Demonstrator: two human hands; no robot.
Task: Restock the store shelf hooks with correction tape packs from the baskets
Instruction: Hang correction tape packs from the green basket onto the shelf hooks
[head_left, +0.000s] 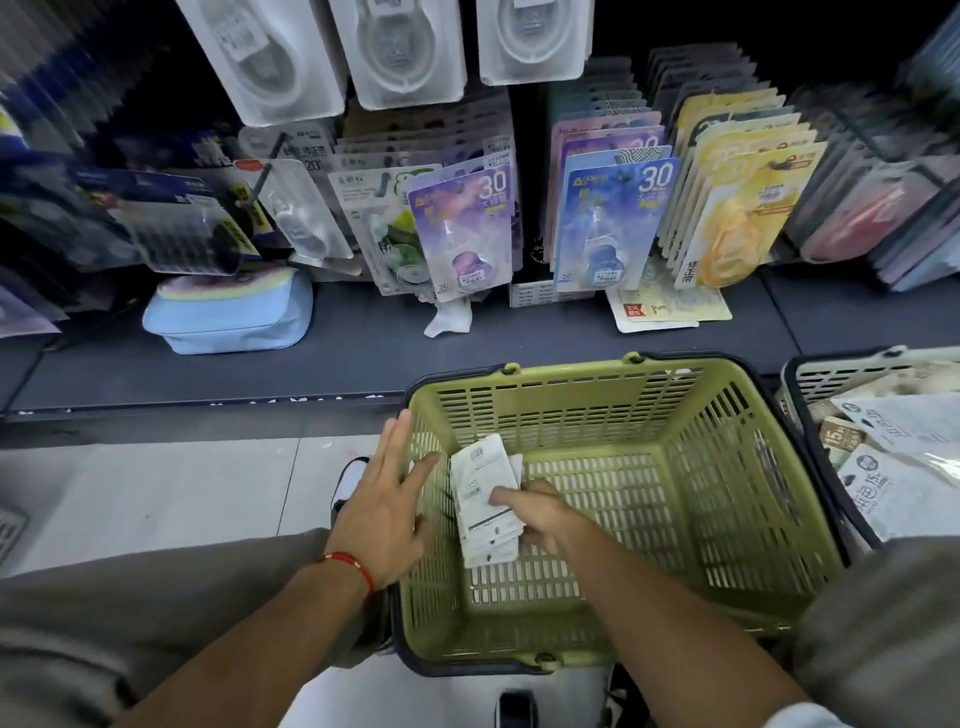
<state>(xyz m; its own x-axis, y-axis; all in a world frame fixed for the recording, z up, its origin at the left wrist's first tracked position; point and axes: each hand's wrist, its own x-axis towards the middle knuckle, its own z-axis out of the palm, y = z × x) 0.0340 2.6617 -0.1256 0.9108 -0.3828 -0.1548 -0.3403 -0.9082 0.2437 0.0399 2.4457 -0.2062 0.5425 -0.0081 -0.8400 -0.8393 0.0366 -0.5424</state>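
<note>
The right hand (537, 514) reaches into the green basket (727, 467) and grips a small stack of white correction tape packs (483, 504), fingers curled round its right edge, the stack standing tilted against the basket's left wall. The left hand (387, 512) rests on the basket's left rim with fingers straight and slightly apart, the thumb lying over the rim toward the stack; a red cord bracelet (348, 564) circles that wrist. Beyond the basket, purple packs (462, 234), blue packs (613, 223) and yellow packs (743, 208) hang in rows above the dark shelf base (363, 358), and a second basket (810, 374) holding white packages sits just beside the green one on the right.
</note>
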